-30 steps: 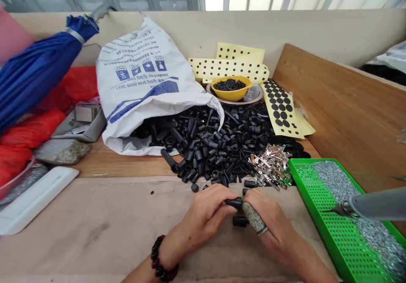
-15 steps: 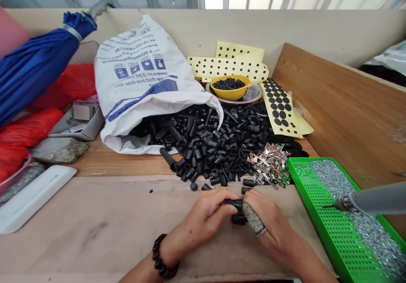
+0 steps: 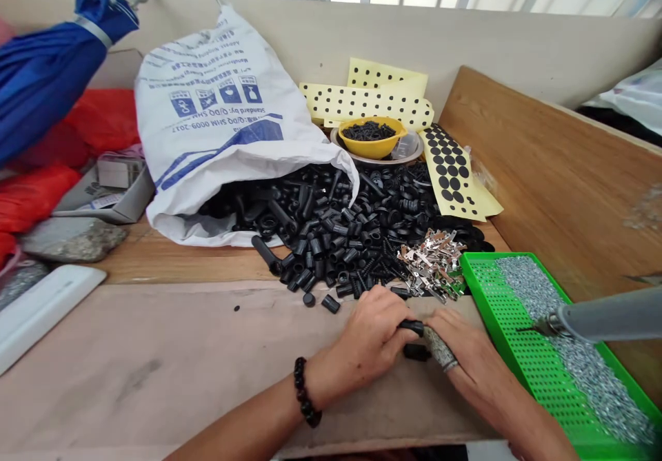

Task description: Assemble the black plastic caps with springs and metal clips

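My left hand, with a dark bead bracelet at its wrist, is closed on a short black plastic sleeve. From the other side my right hand grips the same sleeve; a speckled cover wraps one of its fingers. The fingers partly hide the sleeve, so its ends do not show. Just below it, a second black sleeve lies on the brown work surface. Behind the hands a heap of black plastic parts spreads out beside a pile of small metal strips.
A white sack spills parts at the back. To the right stands a green tray of small metal pieces, with a power screwdriver jutting over it. A yellow bowl holds black screws. At left lie a stone and a white bar.
Both hands have moved right together, still holding a black sleeve. The left hand has turned so that more of its back shows. My view has shifted slightly.
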Demonstrator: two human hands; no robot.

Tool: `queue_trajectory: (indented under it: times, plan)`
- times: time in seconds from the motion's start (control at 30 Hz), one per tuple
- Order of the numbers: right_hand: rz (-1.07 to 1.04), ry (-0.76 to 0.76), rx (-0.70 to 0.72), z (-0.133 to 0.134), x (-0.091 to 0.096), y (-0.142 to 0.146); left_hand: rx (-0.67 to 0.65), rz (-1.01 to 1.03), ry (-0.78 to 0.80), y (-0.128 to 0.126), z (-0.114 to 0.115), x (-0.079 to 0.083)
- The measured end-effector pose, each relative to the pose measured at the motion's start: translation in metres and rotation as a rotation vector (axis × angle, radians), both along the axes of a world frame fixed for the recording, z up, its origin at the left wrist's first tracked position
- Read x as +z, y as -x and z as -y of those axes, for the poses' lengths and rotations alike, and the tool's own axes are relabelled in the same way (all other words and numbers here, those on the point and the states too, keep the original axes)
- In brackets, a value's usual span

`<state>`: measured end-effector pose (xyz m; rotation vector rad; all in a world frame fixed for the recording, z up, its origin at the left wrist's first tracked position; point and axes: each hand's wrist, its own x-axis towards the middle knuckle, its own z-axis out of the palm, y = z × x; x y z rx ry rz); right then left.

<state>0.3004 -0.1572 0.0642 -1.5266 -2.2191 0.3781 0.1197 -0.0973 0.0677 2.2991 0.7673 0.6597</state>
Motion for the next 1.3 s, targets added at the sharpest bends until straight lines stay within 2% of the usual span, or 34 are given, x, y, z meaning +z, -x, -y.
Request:
queue_trajectory:
  times: [0.07, 0.17, 0.27, 0.47, 0.67, 0.87, 1.13, 1.3]
  plan:
    - [0.068, 0.025, -0.027, 0.006, -0.007, -0.01, -0.002, -0.083, -0.069, -0.009, 0.001, -0.003]
    - [0.145, -0.068, -0.081, 0.014, -0.016, -0.023, 0.012, -0.178, -0.12, -0.018, 0.002, -0.007]
    - [0.16, -0.136, -0.115, 0.013, -0.017, -0.028, 0.01, -0.248, -0.13, -0.02, 0.003, -0.008]
    - [0.143, -0.008, -0.154, -0.023, 0.002, -0.005, 0.041, -0.305, -0.101, -0.013, 0.007, -0.003]
    - [0.42, -0.016, -0.195, -0.064, 0.008, 0.018, 0.086, -0.238, -0.075, 0.002, 0.003, 0.001]
    - [0.567, -0.114, -0.226, -0.073, 0.005, 0.025, 0.177, -0.173, -0.084, 0.011, -0.01, -0.003]
    - [0.558, -0.082, -0.263, -0.079, 0.005, 0.027, 0.228, -0.221, -0.166, 0.007, -0.033, -0.004]
    - [0.437, -0.097, -0.213, -0.077, 0.005, 0.019, 0.207, -0.34, -0.361, -0.001, -0.047, 0.0]
